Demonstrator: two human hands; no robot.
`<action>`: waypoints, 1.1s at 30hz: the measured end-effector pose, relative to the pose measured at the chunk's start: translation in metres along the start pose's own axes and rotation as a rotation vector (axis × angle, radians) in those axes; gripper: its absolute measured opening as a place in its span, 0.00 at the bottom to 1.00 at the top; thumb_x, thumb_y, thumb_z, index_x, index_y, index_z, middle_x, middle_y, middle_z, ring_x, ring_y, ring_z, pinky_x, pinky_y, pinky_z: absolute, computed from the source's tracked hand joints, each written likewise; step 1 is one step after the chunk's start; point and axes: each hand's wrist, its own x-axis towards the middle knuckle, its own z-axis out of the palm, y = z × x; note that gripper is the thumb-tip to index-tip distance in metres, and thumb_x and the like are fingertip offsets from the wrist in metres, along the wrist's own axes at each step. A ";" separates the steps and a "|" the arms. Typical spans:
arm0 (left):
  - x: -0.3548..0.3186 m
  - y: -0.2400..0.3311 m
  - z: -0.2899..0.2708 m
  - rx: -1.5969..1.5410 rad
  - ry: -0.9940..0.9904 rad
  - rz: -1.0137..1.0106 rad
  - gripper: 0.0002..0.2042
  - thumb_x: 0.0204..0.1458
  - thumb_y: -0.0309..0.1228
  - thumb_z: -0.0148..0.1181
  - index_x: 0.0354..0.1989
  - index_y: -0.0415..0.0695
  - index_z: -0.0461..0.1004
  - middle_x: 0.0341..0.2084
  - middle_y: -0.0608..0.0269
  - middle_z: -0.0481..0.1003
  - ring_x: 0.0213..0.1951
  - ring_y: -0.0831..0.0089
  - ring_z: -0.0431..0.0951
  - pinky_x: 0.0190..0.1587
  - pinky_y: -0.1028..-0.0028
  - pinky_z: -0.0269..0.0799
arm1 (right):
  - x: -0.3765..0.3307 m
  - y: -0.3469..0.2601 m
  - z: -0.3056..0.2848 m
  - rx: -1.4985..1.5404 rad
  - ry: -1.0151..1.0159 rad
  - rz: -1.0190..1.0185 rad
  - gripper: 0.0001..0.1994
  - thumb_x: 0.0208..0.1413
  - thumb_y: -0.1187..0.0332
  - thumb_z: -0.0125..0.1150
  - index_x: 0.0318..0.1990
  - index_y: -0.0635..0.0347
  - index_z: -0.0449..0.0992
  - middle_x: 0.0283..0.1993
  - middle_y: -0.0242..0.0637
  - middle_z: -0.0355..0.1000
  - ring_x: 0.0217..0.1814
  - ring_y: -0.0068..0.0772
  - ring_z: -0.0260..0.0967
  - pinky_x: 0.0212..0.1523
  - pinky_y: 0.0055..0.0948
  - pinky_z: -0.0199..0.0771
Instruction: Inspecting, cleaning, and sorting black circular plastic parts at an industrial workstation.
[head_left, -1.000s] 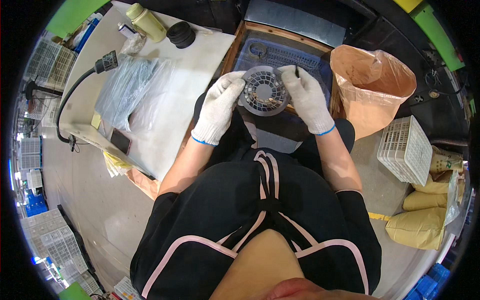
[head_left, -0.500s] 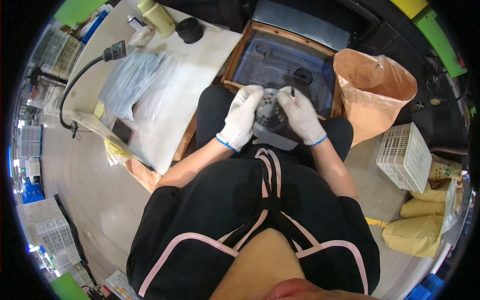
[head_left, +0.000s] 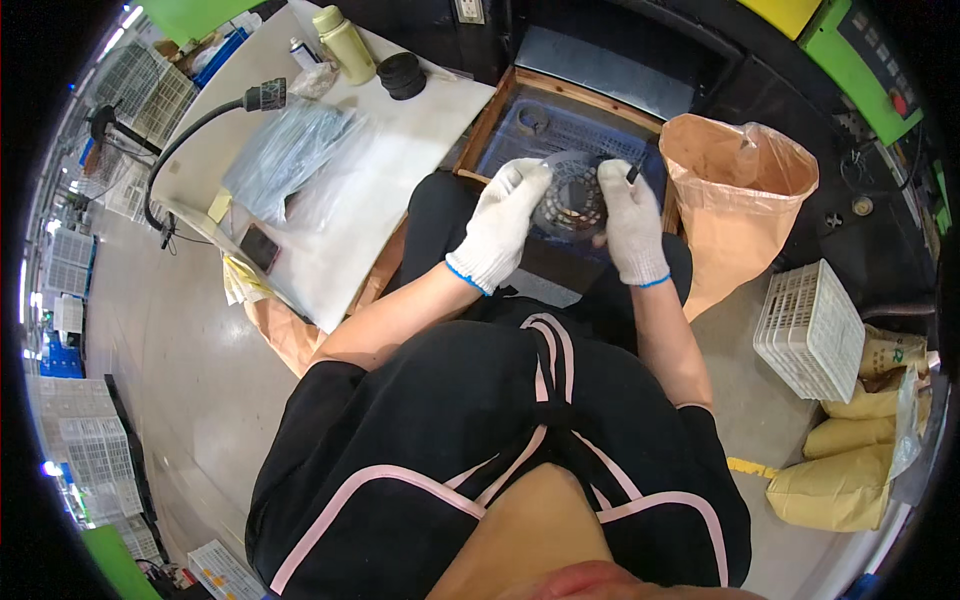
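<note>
Both of my hands wear white knit gloves with blue cuffs. Between them is a round slotted part (head_left: 570,205), greyish, with a thin see-through rim and a grille-like middle. My left hand (head_left: 500,218) is closed on its left edge. On the opposite edge, my right hand (head_left: 632,228) grips the part with thumb and fingers. A thin black-ended tool (head_left: 633,174) sticks up out of the right hand; its kind is hidden by the glove. Below and beyond the hands, a blue plastic basket (head_left: 575,125) lies inside a wooden frame (head_left: 487,125), with a ring-shaped part (head_left: 532,121) in it.
At left, a white table (head_left: 345,245) bears clear plastic bags (head_left: 290,160), a phone (head_left: 260,248), a yellow-green bottle (head_left: 345,45), black round parts (head_left: 402,76) and a gooseneck lamp (head_left: 265,96). At right stand a lined paper bag (head_left: 735,225), a white crate (head_left: 810,330) and several sacks (head_left: 835,485).
The round part has turned from a blurred, tilted pose to face up more flatly. Both hands have shifted slightly right in the picture, and the view has shifted a little.
</note>
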 end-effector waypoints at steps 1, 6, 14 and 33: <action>0.001 0.000 0.002 0.074 -0.035 0.024 0.08 0.62 0.35 0.60 0.41 0.44 0.76 0.28 0.72 0.74 0.30 0.85 0.71 0.34 0.81 0.68 | 0.006 -0.003 0.001 0.014 0.025 -0.161 0.17 0.68 0.55 0.52 0.42 0.62 0.75 0.31 0.27 0.72 0.32 0.15 0.67 0.34 0.19 0.70; 0.011 0.027 -0.008 0.137 -0.031 -0.031 0.14 0.65 0.40 0.52 0.33 0.44 0.75 0.25 0.67 0.74 0.27 0.79 0.74 0.33 0.76 0.73 | 0.003 -0.007 0.020 0.045 -0.273 0.238 0.23 0.66 0.51 0.55 0.52 0.65 0.73 0.41 0.36 0.75 0.41 0.25 0.73 0.44 0.27 0.76; 0.048 0.032 -0.017 -0.057 0.122 0.006 0.11 0.65 0.36 0.55 0.34 0.42 0.77 0.27 0.69 0.75 0.30 0.81 0.73 0.37 0.79 0.70 | 0.067 0.010 0.039 0.102 -0.132 -0.074 0.18 0.67 0.54 0.52 0.42 0.62 0.76 0.28 0.33 0.73 0.33 0.25 0.70 0.37 0.27 0.71; 0.121 -0.008 -0.104 0.113 0.179 -0.100 0.11 0.64 0.37 0.57 0.33 0.43 0.76 0.23 0.74 0.74 0.25 0.85 0.70 0.29 0.80 0.67 | 0.139 0.037 0.084 -0.022 -0.495 0.441 0.25 0.66 0.47 0.52 0.46 0.66 0.76 0.34 0.37 0.77 0.30 0.20 0.72 0.28 0.25 0.75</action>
